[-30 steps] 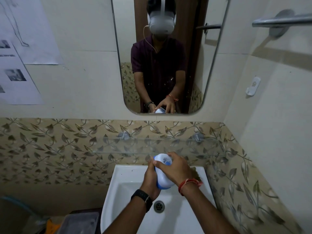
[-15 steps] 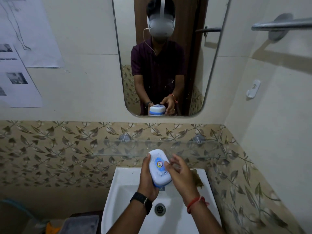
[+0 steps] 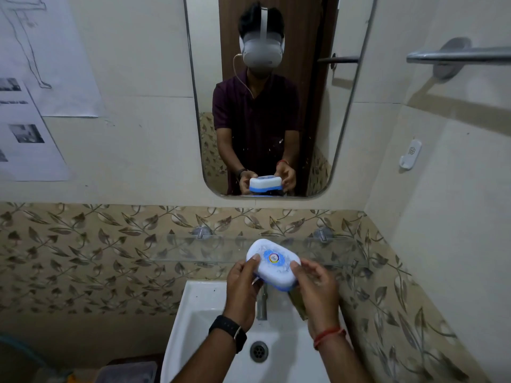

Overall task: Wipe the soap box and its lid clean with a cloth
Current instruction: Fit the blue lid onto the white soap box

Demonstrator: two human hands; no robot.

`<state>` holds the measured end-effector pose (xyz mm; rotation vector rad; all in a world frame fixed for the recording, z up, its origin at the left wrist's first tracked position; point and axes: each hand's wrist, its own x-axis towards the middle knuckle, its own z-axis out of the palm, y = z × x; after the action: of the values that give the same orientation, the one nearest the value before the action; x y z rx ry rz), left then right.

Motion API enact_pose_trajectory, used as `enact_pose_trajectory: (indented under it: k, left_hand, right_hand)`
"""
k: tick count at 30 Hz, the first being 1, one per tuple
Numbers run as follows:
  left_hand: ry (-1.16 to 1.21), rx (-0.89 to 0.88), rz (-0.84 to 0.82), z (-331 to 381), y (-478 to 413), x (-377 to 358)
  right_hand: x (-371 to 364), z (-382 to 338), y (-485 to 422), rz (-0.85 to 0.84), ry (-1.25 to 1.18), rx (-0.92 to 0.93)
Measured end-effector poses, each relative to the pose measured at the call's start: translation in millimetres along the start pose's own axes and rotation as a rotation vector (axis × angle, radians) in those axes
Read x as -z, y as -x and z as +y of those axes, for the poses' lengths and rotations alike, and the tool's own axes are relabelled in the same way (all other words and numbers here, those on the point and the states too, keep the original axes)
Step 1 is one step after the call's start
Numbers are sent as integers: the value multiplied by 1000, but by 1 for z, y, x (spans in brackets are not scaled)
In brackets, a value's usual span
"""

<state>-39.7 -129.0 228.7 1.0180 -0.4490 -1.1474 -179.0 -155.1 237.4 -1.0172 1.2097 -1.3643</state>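
Soap box (image 3: 273, 265), white on top with a blue base and a round coloured sticker in the middle of its lid, sits closed between the person's two hands, held up over the back edge of the white sink (image 3: 190, 322) and just in front of the glass shelf (image 3: 193, 248). Its lid faces up toward the head camera, tilted a little, the long side running from upper left to lower right.

The left hand (image 3: 242, 286) grips the near left end, thumb laid across the top of the lid and the fingers curled under the base. The right hand (image 3: 318, 288) cups the right end, thumb touching the lid's edge, fingers bent around the side; whether they press firmly or only steady the box I cannot tell. A brownish cloth (image 3: 300, 306) shows below the box, tucked against the right palm and hanging toward the basin.

A black watch (image 3: 228, 333) sits on the left wrist, a red thread band (image 3: 329, 334) on the right. Directly under the box stands the metal tap (image 3: 262, 304), and further down the drain (image 3: 259, 351).

On the wall above, the mirror (image 3: 345, 106) repeats the pose: both hands around the box at waist height, white lid above a blue base. To the right a steel towel bar (image 3: 459, 58) is fixed to the tiles, with a small white hook (image 3: 410, 154) lower down. Printed sheets (image 3: 30, 128) are stuck on the wall at left.
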Motion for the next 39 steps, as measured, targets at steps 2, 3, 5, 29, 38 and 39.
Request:
enact_pose_trajectory:
  k: [2,3,5,29,38,39]
  left_hand:
    - [-40,-22,5,5,-1,1]
    - [-61,-39,6,8,-2,1]
    - [-133,-93,-38,12,-5,-1]
    - [-1055,-395,-65,37,-110,7]
    - [-1161,-399,-55,33,-120,7]
    - [-1160,-392,-52,32,-120,7]
  right_hand:
    - [0,-11,-17,4,98,89]
    - [-1,-16,-25,5,124,131]
    - [-6,-25,-40,3,164,196]
    - [-48,13,-127,-391,478,177]
    - [-50,20,-134,-377,538,196]
    - [-50,19,-133,-384,539,198]
